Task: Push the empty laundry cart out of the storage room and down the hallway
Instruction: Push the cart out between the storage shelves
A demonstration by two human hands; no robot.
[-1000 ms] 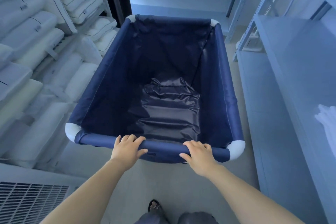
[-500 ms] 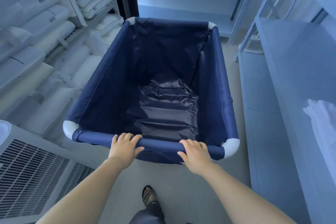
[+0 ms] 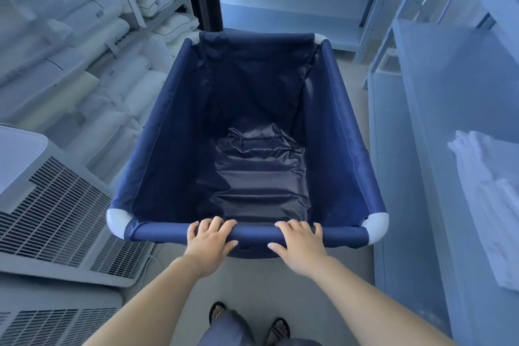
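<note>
A navy fabric laundry cart [image 3: 165,121] with white corner caps fills the middle of the head view. Its inside holds nothing but the wrinkled dark liner at the bottom. My left hand [image 3: 209,239] and my right hand [image 3: 299,241] both grip the near rail of the cart, fingers curled over the top, about a hand's width apart. The cart stands lengthwise in a narrow aisle, pointing away from me.
Shelves stacked with white pillows [image 3: 84,45] line the left. White louvred appliance units [image 3: 56,213] stand at the near left, close to the cart's corner. Pale metal shelving [image 3: 438,121] runs along the right, with folded white cloth [image 3: 488,191]. More shelving [image 3: 295,3] closes the far end.
The cart and I have moved backward along the aisle: the pillow shelves slid away forward and the louvred units came into view at the left. Both hands kept their grip on the rail.
</note>
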